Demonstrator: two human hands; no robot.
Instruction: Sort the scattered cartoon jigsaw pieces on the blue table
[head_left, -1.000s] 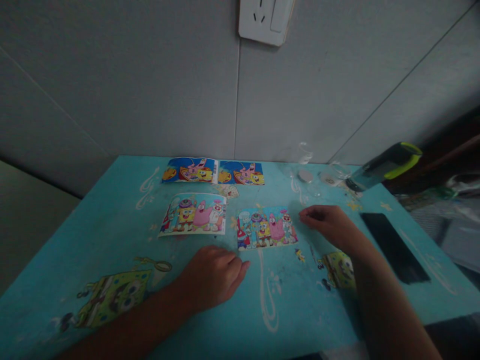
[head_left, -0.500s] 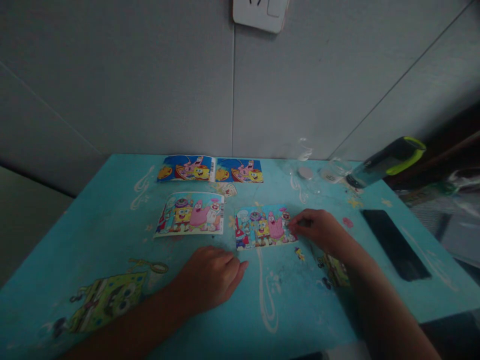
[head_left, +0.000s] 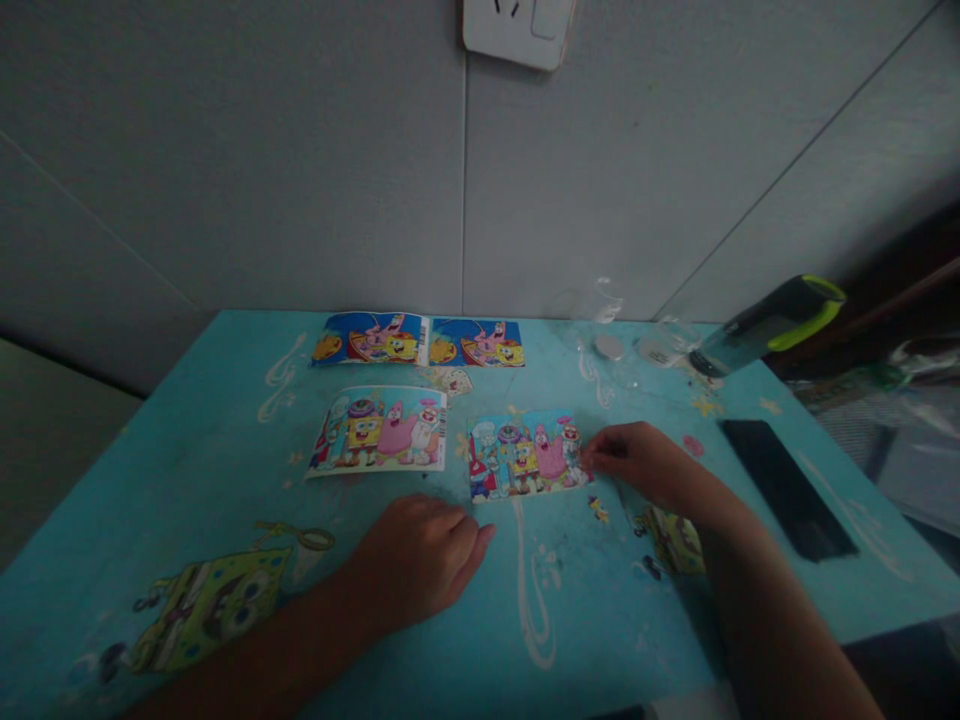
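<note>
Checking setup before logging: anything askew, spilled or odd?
No spill shows. Mildly odd: the barcoded SpongeBob group card looks bowed, its top edge curved, unlike the flatter matching card by the right hand.

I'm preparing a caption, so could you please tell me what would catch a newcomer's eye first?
Probably the bright cartoon picture near the middle of the blue table, with the right hand at its right edge. Just left of it lies a similar picture; a yellow-trimmed bottle is toward the back right.
</note>
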